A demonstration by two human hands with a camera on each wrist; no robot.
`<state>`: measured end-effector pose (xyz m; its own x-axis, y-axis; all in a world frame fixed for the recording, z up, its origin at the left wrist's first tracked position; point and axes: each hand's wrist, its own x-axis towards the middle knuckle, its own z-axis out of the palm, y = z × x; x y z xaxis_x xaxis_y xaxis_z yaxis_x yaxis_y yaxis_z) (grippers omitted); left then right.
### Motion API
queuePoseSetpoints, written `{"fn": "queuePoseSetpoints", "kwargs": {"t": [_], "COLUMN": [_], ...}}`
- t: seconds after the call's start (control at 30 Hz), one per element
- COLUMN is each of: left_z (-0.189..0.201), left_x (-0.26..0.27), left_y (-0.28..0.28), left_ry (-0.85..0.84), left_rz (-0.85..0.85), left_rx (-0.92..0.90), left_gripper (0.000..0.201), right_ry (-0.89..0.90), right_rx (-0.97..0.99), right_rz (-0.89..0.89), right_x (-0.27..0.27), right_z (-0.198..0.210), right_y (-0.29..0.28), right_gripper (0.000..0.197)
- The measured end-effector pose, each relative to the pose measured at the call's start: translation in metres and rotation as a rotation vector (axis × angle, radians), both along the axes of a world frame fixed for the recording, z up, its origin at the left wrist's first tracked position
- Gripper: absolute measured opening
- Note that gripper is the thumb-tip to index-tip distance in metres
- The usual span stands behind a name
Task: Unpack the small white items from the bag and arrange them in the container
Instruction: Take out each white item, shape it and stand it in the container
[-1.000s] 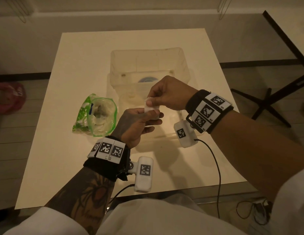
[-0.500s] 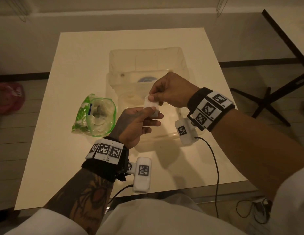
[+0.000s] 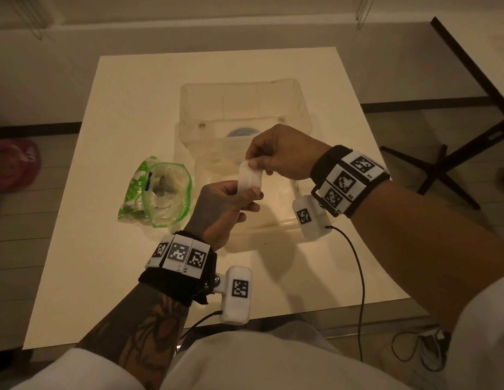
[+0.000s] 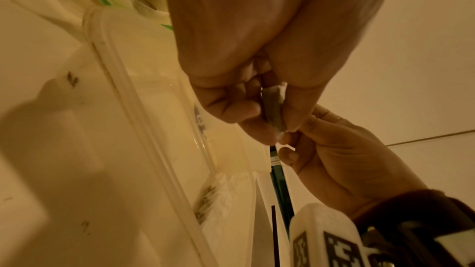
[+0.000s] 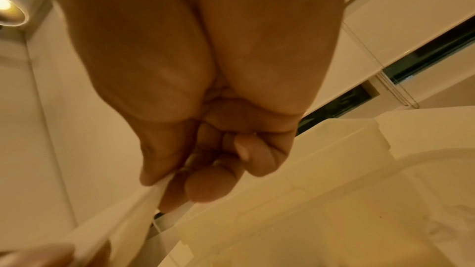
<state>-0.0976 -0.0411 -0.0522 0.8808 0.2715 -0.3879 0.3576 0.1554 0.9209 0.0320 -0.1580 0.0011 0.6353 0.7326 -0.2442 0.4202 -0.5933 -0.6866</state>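
Observation:
A small white packet (image 3: pixel 249 178) is held above the near part of the clear plastic container (image 3: pixel 304 108). My left hand (image 3: pixel 246 191) pinches its lower end between thumb and fingers, and my right hand (image 3: pixel 252 164) pinches its upper end. In the left wrist view the packet (image 4: pixel 273 109) sits in the left hand's (image 4: pixel 272 117) pinch, with the right hand (image 4: pixel 334 159) just beyond it. In the right wrist view the right hand (image 5: pixel 164 180) holds the packet (image 5: pixel 123 220) at its top edge. The open green-rimmed bag (image 3: pixel 158 192) lies left of the container with white items inside.
The cream table (image 3: pixel 104 263) reaches to its front edge near my body. A blue round thing (image 3: pixel 242 133) lies inside the container. A dark table (image 3: pixel 470 60) and a chair base (image 3: pixel 442 170) stand at the right. A pink object (image 3: pixel 14 164) lies on the floor at the left.
The right hand has drawn up and away from the left, so more of the white packet shows between them. The bag and container have not moved.

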Motion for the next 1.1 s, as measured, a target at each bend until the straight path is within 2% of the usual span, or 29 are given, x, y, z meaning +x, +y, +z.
{"fn": "queuePoseSetpoints", "kwargs": {"t": [0.33, 0.57, 0.73, 0.97, 1.1], "left_z": [0.002, 0.002, 0.000, 0.000, -0.005], "left_x": [0.001, 0.000, 0.001, 0.000, -0.001], "left_y": [-0.003, -0.005, -0.007, -0.011, -0.007], "left_ry": [-0.020, -0.014, 0.019, 0.055, 0.066], "left_rz": [0.077, 0.078, 0.066, 0.024, -0.041], "left_rx": [-0.137, -0.112, -0.079, -0.120, -0.042], "left_gripper": [0.015, 0.011, 0.010, 0.017, 0.019], "right_ry": [0.064, 0.090, 0.041, 0.032, 0.050], "right_rx": [0.018, 0.037, 0.049, 0.030, -0.001], "right_rz": [-0.048, -0.053, -0.048, -0.064, -0.079], "right_x": [-0.003, -0.002, 0.000, 0.002, 0.004], "right_z": [-0.001, -0.002, -0.002, -0.005, -0.007], "right_y": [-0.006, -0.005, -0.004, -0.013, -0.026], "right_gripper": [0.017, 0.027, 0.003, 0.004, 0.007]}}
